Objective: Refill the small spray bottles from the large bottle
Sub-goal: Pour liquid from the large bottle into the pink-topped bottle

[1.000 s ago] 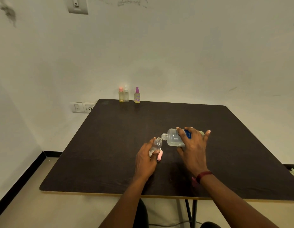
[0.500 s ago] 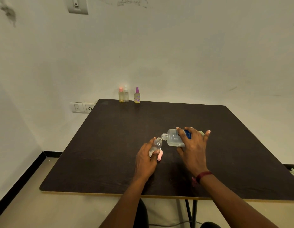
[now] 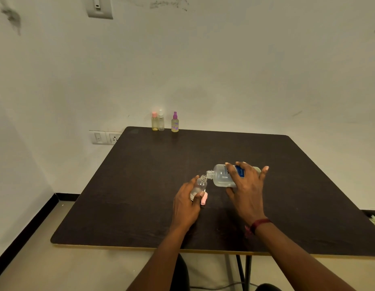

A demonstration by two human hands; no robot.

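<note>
Large bottle [image 3: 221, 177], perhaps part-full, over small bottle [image 3: 199, 186].

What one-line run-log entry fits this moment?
pour; left hand holds small bottle; right hand tips large bottle onto its mouth; three bottles at far edge
</note>
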